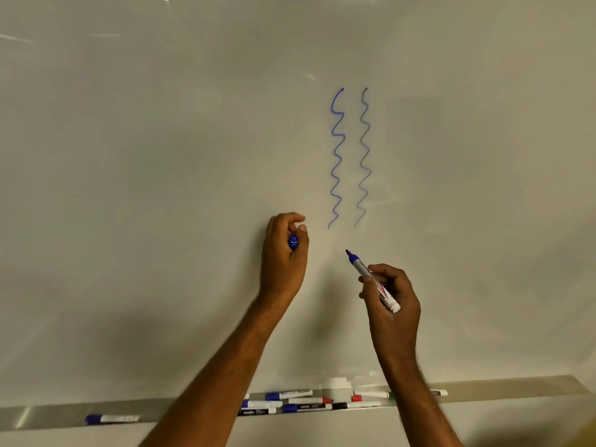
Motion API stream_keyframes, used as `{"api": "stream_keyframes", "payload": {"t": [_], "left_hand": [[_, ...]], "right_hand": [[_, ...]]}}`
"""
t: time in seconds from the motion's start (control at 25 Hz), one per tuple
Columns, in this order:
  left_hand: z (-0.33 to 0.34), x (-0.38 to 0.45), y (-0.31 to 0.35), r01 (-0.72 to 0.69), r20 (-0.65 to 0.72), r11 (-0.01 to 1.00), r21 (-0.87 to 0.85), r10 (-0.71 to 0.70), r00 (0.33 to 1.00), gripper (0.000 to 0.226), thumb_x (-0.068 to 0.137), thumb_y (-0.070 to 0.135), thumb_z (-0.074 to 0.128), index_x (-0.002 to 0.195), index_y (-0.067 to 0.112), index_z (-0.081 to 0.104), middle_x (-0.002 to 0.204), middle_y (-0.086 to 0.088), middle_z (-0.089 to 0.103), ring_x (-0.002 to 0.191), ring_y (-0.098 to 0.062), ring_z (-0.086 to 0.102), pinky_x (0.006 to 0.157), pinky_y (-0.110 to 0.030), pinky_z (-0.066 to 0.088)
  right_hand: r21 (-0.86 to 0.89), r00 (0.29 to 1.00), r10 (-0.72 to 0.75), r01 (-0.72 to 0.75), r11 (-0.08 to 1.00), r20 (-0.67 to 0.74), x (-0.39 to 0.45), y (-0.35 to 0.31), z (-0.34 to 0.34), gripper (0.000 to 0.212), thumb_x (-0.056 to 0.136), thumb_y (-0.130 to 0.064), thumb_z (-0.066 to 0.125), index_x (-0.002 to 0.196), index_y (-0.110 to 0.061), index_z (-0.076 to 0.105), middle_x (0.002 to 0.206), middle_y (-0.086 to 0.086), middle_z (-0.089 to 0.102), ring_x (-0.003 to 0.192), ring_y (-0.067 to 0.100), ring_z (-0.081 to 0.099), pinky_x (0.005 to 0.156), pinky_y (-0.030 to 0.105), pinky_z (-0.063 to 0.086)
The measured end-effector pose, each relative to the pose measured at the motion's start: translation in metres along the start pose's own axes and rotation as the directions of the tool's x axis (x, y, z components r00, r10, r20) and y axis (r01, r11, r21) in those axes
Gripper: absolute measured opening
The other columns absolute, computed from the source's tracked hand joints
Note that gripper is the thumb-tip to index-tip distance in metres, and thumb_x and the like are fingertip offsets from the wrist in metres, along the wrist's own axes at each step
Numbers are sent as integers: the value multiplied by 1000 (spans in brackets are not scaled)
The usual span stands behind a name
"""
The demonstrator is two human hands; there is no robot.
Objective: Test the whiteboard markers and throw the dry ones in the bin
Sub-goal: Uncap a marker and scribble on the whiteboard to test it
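Head view: at a whiteboard (161, 156), the right hand (392, 298) pinches an uncapped blue marker (372, 279), tip lifted just below two wavy test lines, the left line (337, 156) vivid, the right line (364, 156) fainter; the left hand (283, 250) curls round its blue cap (293, 241); judging the paler stroke fairly calls for comparing both before recapping; more markers (309, 402) lie in the tray (48, 414) below, partly hidden by forearms; no bin is visible.

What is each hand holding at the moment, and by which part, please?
Right hand grips the uncapped blue marker around its barrel; left hand holds its blue cap.
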State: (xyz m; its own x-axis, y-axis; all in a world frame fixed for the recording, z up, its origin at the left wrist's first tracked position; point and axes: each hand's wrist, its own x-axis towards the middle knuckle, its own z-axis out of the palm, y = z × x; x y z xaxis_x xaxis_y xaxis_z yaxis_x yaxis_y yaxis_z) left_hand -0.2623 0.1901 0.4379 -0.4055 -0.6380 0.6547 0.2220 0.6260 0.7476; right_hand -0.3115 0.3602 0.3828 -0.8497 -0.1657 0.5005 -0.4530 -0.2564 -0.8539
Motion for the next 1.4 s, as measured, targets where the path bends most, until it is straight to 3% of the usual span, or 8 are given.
{"api": "stream_keyframes", "payload": {"t": [0.08, 0.24, 0.4, 0.48, 0.76, 1.0, 1.2, 1.4], "left_hand": [[-3, -23, -15, 337, 76, 921, -195, -328, 942, 10, 102, 16, 55, 104, 19, 65, 82, 5, 62, 67, -11, 55, 61, -21, 49], [-17, -64, -48, 726, 271, 517, -454, -696, 665, 11, 101, 12, 57, 107, 9, 65, 67, -1, 48, 49, -12, 40, 45, -23, 35], [-31, -93, -78, 788, 391, 71, -612, -839, 379, 10, 97, 10, 55, 87, 12, 54, 59, -1, 43, 43, -11, 36, 41, -22, 28], [-38, -105, -86, 722, 400, -46, -690, -856, 328, 12, 94, 4, 45, 85, 10, 51, 61, -4, 44, 49, -15, 39, 48, -26, 31], [-63, -135, -104, 676, 405, -134, -724, -877, 260, 14, 94, 6, 42, 91, 11, 55, 68, -6, 52, 67, -20, 48, 70, -33, 41], [-79, -146, -113, 698, 439, -132, -704, -854, 281, 14, 93, 9, 43, 94, 14, 56, 69, -5, 54, 66, -20, 50, 73, -35, 40], [-84, -153, -114, 691, 467, -156, -705, -836, 288, 14, 97, 12, 44, 96, 12, 58, 76, -7, 59, 72, -22, 54, 72, -36, 48], [-89, -156, -122, 654, 324, -99, -750, -917, 233, 18, 106, 19, 46, 100, 8, 58, 91, -10, 68, 83, -23, 63, 75, -37, 52]], "right_hand": [[6, 999, 34, -34, 999, 21, -13, 5, 0, 16, 97, -7, 68, 105, -20, 69, 92, -3, 71, 77, 31, 66, 65, 31, 54], [14, 988, 149, -149, 989, 50, -39, 21, 4, 14, 97, -10, 69, 104, -22, 70, 93, 0, 73, 79, 32, 68, 63, 27, 53], [-20, 965, 216, -216, 976, 148, -69, 37, 8, 17, 96, -11, 70, 110, -20, 74, 97, 2, 76, 83, 27, 71, 69, 28, 58], [-43, 946, 247, -244, 969, 211, -84, 43, 11, 20, 95, -10, 71, 112, -19, 76, 100, -1, 76, 87, 24, 72, 74, 31, 61], [-141, 870, 322, -290, 947, 373, -126, 55, 18, 19, 93, -4, 73, 103, -21, 74, 88, -6, 71, 80, 16, 66, 66, 20, 54], [-174, 829, 365, -321, 931, 424, -140, 64, 32, 18, 92, -5, 74, 101, -20, 73, 86, -7, 71, 77, 10, 66, 64, 15, 49], [-219, 815, 372, -304, 927, 445, -146, 73, 44, 18, 93, -11, 74, 105, -24, 74, 94, -11, 74, 89, 13, 69, 73, 16, 52], [-277, 795, 371, -264, 924, 480, -155, 82, 59, 25, 95, -14, 72, 112, -33, 73, 102, -25, 73, 95, 9, 72, 78, 17, 55]]}}
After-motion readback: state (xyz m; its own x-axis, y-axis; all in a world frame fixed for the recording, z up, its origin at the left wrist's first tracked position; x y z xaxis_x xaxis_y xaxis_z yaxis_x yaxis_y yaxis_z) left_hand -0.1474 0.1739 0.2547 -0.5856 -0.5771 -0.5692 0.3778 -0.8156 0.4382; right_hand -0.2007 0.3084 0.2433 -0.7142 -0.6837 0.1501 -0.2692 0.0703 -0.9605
